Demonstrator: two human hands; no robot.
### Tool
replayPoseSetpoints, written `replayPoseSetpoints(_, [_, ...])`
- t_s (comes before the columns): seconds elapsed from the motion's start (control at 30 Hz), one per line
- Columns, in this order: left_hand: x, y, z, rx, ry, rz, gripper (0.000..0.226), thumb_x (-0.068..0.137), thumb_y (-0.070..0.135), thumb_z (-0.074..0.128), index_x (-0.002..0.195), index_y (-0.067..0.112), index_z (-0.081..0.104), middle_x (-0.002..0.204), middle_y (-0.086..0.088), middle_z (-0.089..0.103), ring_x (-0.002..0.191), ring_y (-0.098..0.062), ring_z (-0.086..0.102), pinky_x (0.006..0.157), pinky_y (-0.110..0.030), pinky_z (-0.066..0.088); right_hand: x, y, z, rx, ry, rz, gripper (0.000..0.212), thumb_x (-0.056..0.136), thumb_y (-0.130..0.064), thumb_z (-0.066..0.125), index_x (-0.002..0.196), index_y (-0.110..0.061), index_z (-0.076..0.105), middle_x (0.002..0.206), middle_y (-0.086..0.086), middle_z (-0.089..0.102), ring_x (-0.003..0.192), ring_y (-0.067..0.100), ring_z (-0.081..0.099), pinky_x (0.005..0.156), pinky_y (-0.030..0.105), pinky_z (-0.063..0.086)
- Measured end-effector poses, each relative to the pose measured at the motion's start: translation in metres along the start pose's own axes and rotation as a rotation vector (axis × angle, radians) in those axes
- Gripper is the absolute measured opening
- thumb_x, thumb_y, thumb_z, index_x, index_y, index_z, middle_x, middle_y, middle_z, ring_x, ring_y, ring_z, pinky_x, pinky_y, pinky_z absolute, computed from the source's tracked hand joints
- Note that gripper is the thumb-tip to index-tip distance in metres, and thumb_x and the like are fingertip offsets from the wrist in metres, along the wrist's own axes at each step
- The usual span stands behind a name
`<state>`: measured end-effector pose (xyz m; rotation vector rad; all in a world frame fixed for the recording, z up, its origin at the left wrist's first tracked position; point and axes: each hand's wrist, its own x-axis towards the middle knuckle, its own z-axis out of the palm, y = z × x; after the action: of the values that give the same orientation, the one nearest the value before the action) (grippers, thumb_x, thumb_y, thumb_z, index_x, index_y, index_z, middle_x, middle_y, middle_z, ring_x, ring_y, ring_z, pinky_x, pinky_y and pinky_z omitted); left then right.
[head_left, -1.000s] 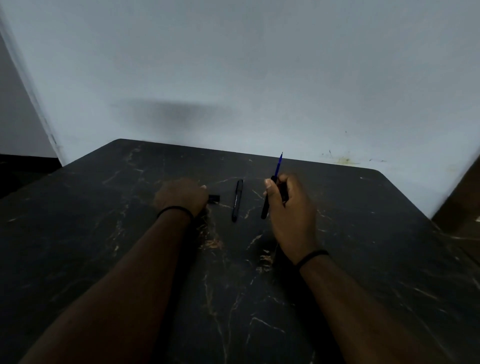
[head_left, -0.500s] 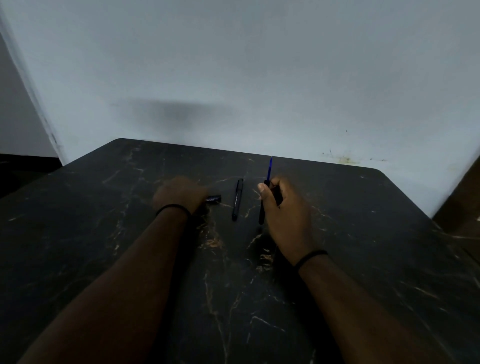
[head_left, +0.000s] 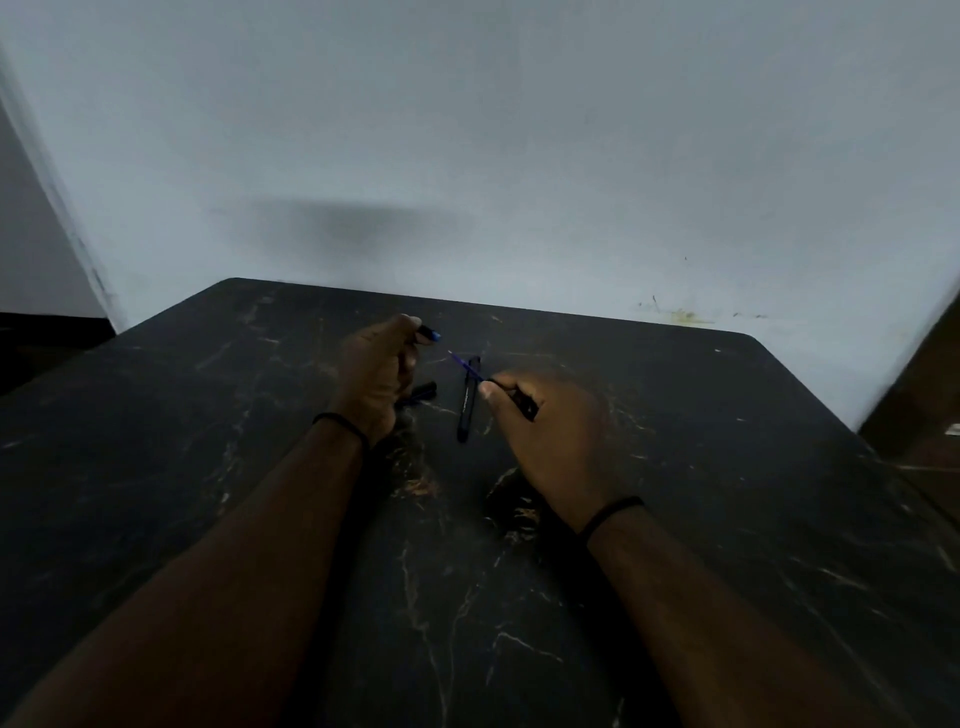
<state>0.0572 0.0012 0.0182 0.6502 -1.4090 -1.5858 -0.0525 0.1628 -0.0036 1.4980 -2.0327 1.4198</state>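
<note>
Your left hand has its fingers curled and pinches a black cap. The cap's blue end projects past the fingertips, toward the right. The view does not show whether this hand rests on the table or is held above it.

Your right hand grips an uncapped pen between the thumb and curled fingers. The pen's thin blue front section points up and to the left, toward the cap. Its black rear end shows on the near side of the thumb. The pen tip and the cap are near each other but apart, with the tip lower than the cap and to its right.

A second black pen lies flat on the table between your hands, with its length running away from you. In this view the blue section of the held pen crosses its far end. A short black piece lies just beside the fingers of your left hand. It is to the left of the lying pen and does not touch it.

Each wrist carries a thin black band: left wristband, right wristband.

The table is dark, with pale marble-like veins and rounded far corners. A pale wall stands behind its far edge, and a yellowish smudge marks the wall low on the right.
</note>
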Motion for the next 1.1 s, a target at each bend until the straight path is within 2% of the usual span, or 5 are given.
replayPoseSetpoints(0.23, [-0.0057, -0.0006, 0.0043, 0.020, -0.118, 0.018, 0.026, 0.096, 0.023, 0.055, 0.081, 0.010, 0.070, 0.052, 0.001, 0.041, 0.035, -0.008, 0.023, 0.035, -0.017, 0.019, -0.0003, -0.0055, -0.0047, 0.000, -0.006, 0.033, 0.020, 0.094, -0.039, 0.060, 0.088, -0.026, 0.074, 0.070, -0.012, 0.063, 0.070, 0.006, 0.058, 0.061, 0.027, 0.044])
replayPoseSetpoints(0.53, [-0.0070, -0.0008, 0.0055, 0.001, -0.153, 0.026, 0.032, 0.096, 0.024, 0.055, 0.069, 0.018, 0.072, 0.050, 0.000, 0.044, 0.033, -0.008, 0.024, 0.035, -0.016, 0.019, -0.0004, -0.0034, -0.0023, -0.002, 0.041, 0.053, 0.017, 0.092, -0.037, 0.063, 0.082, -0.026, 0.072, 0.064, -0.012, 0.060, 0.064, 0.004, 0.057, 0.058, 0.024, 0.043])
replayPoseSetpoints(0.73, [-0.0059, -0.0002, 0.0044, 0.024, -0.167, 0.013, 0.026, 0.097, 0.027, 0.055, 0.083, 0.011, 0.069, 0.053, 0.000, 0.044, 0.034, -0.007, 0.026, 0.033, -0.016, 0.023, -0.0007, -0.0015, -0.0032, -0.044, 0.015, 0.067, 0.020, 0.093, -0.042, 0.060, 0.084, -0.029, 0.071, 0.064, -0.014, 0.059, 0.065, 0.001, 0.056, 0.055, 0.015, 0.032])
replayPoseSetpoints(0.97, [-0.0025, -0.0056, 0.0057, -0.041, -0.180, -0.005, 0.027, 0.095, 0.028, 0.057, 0.076, 0.016, 0.073, 0.050, 0.002, 0.045, 0.032, -0.008, 0.025, 0.035, -0.014, 0.022, -0.0018, -0.0024, -0.0055, -0.050, 0.005, 0.084, 0.022, 0.093, -0.044, 0.058, 0.086, -0.028, 0.071, 0.069, -0.014, 0.064, 0.067, 0.000, 0.058, 0.058, 0.019, 0.044])
replayPoseSetpoints(1.1, [0.0002, -0.0086, 0.0052, -0.016, -0.187, -0.003, 0.027, 0.094, 0.031, 0.057, 0.084, 0.011, 0.072, 0.049, 0.002, 0.045, 0.031, -0.008, 0.024, 0.035, -0.014, 0.022, -0.0007, -0.0027, -0.0060, -0.063, -0.029, 0.097, 0.023, 0.095, -0.043, 0.057, 0.086, -0.027, 0.071, 0.070, -0.011, 0.064, 0.067, 0.003, 0.057, 0.061, 0.028, 0.049])
